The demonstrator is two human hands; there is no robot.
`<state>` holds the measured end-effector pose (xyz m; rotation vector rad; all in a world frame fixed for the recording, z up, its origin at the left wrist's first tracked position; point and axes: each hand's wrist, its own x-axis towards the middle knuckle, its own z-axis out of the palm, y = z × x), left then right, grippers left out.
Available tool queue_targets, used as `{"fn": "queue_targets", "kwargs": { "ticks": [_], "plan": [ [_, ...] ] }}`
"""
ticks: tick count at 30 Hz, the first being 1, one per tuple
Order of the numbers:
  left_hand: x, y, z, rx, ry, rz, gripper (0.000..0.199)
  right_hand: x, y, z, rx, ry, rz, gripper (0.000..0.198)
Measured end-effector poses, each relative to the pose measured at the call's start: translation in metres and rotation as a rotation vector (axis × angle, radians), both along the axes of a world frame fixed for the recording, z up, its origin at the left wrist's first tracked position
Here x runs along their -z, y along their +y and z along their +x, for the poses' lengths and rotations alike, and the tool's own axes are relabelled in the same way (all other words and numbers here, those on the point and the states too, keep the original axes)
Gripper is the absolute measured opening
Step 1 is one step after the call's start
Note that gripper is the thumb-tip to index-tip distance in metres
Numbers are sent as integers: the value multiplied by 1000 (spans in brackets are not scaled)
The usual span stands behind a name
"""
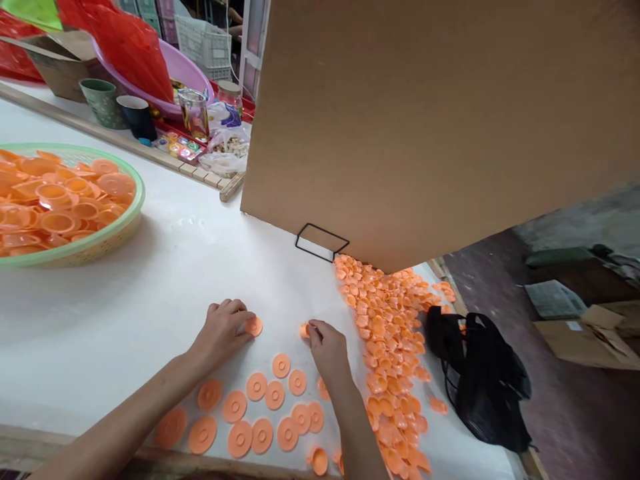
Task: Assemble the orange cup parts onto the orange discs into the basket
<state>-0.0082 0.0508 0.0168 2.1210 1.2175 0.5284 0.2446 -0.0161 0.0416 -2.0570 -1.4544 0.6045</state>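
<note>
My left hand (223, 331) has its fingers closed on the edge of a small round orange saucer (255, 326), at or just above the white table. To its right, my right hand (330, 348) pinches a small orange cup (304, 331) between thumb and fingers. Several orange saucers, each with a raised ring in the middle, lie flat in loose rows between my forearms, such as this near saucer (240, 439). One orange cup (318, 460) rests at the table's front edge. Beyond my right hand spreads a long heap of small orange cups (385, 333).
A green-rimmed basket (143, 193) full of orange pieces stands at left. A large cardboard box (425, 120) covers the back right of the table (200, 280). A black bag (490, 387) lies at the right edge. Mugs (137, 119) and a purple basin (187, 70) stand behind a wooden strip.
</note>
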Motion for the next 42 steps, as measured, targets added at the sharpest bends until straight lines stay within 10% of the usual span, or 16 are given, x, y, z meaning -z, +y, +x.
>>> {"fn": "queue_targets", "kwargs": {
  "ticks": [11, 16, 28, 42],
  "plan": [
    [8, -2, 1, -56, -62, 32, 18, -8, 28, -80, 119, 530, -199, 13],
    [5, -1, 1, -46, -78, 16, 12, -2, 38, -109, 29, 311, -167, 9],
    [-6, 11, -5, 21, -60, -119, 28, 4, 41, -104, -17, 218, -117, 10],
    [-41, 29, 24, -217, 143, -417, 12, 18, 45, -101, -47, 284, -187, 20]
  ]
}}
